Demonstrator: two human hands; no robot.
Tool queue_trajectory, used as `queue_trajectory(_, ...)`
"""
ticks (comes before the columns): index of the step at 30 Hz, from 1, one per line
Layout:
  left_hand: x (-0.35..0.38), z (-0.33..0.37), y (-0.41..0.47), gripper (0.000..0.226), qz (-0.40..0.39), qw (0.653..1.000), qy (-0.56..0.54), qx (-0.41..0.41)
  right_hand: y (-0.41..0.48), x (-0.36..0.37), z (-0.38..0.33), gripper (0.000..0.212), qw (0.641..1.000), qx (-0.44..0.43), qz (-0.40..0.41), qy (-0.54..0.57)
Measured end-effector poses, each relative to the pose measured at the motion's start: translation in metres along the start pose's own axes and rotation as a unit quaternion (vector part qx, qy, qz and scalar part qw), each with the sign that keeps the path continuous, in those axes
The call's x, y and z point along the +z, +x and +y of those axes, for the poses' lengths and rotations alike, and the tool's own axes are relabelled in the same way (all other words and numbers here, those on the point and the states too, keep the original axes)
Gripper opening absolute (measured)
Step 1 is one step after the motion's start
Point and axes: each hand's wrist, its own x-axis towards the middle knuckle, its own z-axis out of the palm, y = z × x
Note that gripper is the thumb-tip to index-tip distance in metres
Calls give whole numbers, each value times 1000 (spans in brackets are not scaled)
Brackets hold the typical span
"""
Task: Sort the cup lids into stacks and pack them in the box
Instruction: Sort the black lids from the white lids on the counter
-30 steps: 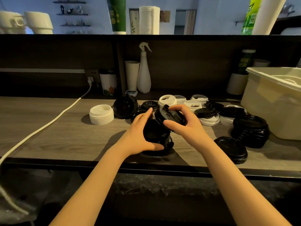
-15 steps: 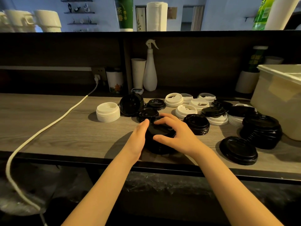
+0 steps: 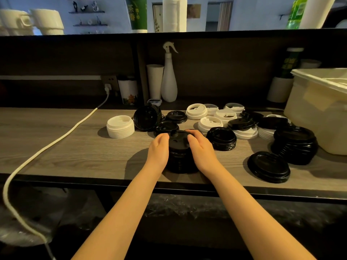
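On the counter [image 3: 56, 147], near its front edge, a stack of black lids [image 3: 179, 160] is clasped from both sides. The left hand [image 3: 158, 150] is curled round its left flank and the right hand [image 3: 201, 150] round its right. A shorter black stack [image 3: 221, 139] is seen just to the right, and a white stack [image 3: 120, 126] to the left. Farther back, loose lids [image 3: 210, 123], white and black, are scattered. The box [image 3: 319, 113] is set at the far right.

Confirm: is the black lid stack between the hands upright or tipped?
Upright: the black lid stack stands flat on the counter, top lid level.
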Motion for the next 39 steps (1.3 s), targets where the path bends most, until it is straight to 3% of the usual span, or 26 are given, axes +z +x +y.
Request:
queue_trajectory(7, -2, 6, -1, 18, 6, 995, -86, -52, -3, 3, -4, 33, 999, 24, 18, 27)
queue_trajectory(13, -3, 7, -3, 33, 10, 999, -47, -25, -3, -4, -9, 38, 1000, 13, 15, 23)
queue_trajectory(20, -2, 45, 19, 32, 58, 977, 155, 137, 22, -49, -22, 23, 995, -4, 66, -75)
queue_trajectory(23, 7, 67, 45, 31, -14, 956, 255, 146, 46, -81, -19, 25, 976, -18, 74, -204)
queue_trajectory(27, 27, 83, 81, 31, -155, 901, 383, 134, 79, -126, -4, 37, 920, 44, 45, -387)
queue_trajectory(31, 44, 83, 112, 37, -229, 810, 523, 130, 103, -158, 5, 31, 839, 105, -50, -532)
queue_trajectory(33, 52, 83, 123, 39, -247, 781, 560, 125, 111, -164, 9, 48, 823, 128, -84, -548)
queue_trajectory(35, 57, 83, 130, 40, -261, 776, 563, 119, 117, -165, 15, 62, 822, 138, -101, -543)
queue_trajectory(39, 58, 76, 137, 51, -317, 787, 524, 68, 121, -161, 29, 64, 808, 127, -105, -565)
